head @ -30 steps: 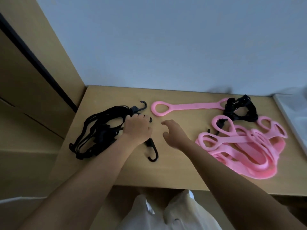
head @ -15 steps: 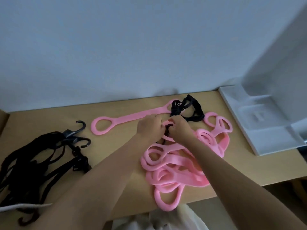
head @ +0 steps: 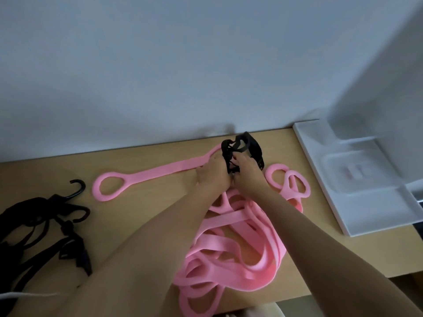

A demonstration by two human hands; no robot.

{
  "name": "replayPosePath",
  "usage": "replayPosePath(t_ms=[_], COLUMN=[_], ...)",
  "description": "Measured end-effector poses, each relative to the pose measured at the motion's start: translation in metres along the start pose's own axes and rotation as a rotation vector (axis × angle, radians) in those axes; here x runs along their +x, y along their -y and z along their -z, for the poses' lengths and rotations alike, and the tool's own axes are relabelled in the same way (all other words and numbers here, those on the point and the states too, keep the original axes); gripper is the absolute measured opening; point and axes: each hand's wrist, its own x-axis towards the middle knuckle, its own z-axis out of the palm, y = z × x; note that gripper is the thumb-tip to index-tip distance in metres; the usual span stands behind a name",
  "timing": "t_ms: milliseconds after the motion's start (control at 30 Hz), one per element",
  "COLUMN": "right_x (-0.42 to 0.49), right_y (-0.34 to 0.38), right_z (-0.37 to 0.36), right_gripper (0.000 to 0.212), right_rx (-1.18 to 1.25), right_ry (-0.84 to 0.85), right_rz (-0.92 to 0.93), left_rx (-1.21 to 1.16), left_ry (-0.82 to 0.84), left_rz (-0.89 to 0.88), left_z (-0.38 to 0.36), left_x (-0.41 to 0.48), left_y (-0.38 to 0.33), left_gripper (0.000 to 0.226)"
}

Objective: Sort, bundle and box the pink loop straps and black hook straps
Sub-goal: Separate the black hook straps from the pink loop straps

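Shifted forward off pink loop straps point(head: 240, 236); left hand point(head: 212, 177) and right hand point(head: 248, 177) both gripping black hook strap point(head: 249, 145) at fingertips. Best lift free of pink first, then carry to black pile point(head: 34, 225) far left of left hand

Two black bundles point(head: 243, 154) point(head: 34, 229), one tray point(head: 357, 216), maybe six pink straps point(head: 240, 248).

No legible txt, nos. or brand marks anywhere in view. Only candidate: faint pinkish marks point(head: 354, 173) in recess of white tray point(head: 370, 211), right side of tabletop, too blurred to read; can't tell if lettering or label.
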Motion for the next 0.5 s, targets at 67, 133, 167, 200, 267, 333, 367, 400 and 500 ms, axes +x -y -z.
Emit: replayPosePath(t_ms=[67, 133, 167, 200, 267, 333, 367, 400, 500], right_x=[0.003, 0.006, 0.007, 0.008, 0.006, 0.004, 0.003, 0.003, 0.001], right_y=[0.001, 0.003, 0.004, 0.005, 0.008, 0.011, 0.014, 0.015, 0.026], right_z=[0.001, 0.003, 0.004, 0.004, 0.007, 0.007, 0.008, 0.007, 0.011], right_gripper=[0.052, 0.052, 0.053, 0.056, 0.063, 0.058, 0.046, 0.032, 0.007], right_rx=[-0.005, -0.008, -0.007, -0.015, -0.073, -0.154, -0.187, -0.19, -0.015], right_ry=[-0.1, -0.164, -0.172, -0.175, -0.145, -0.103, -0.093, -0.11, -0.22], right_rz=[0.036, 0.071, 0.085, 0.108, 0.116, 0.102, 0.103, 0.126, 0.157], left_rx=[-0.083, -0.235, -0.329, -0.423, -0.56, -0.645, -0.69, -0.726, -0.744], left_ry=[-0.033, -0.049, -0.064, -0.088, -0.128, -0.117, -0.097, -0.074, -0.034], left_rz=[-0.059, -0.117, -0.13, -0.126, -0.092, -0.097, -0.112, -0.126, -0.175], left_z=[0.009, 0.022, 0.029, 0.035, 0.047, 0.058, 0.063, 0.068, 0.081], left_x=[-0.001, -0.004, -0.006, -0.007, -0.01, -0.014, -0.017, -0.02, -0.029], left_y=[-0.003, -0.006, -0.008, -0.01, -0.013, -0.015, -0.017, -0.017, -0.013], left_gripper=[0.034, 0.021, 0.015, 0.013, 0.015, 0.014, 0.012, 0.011, 0.013])
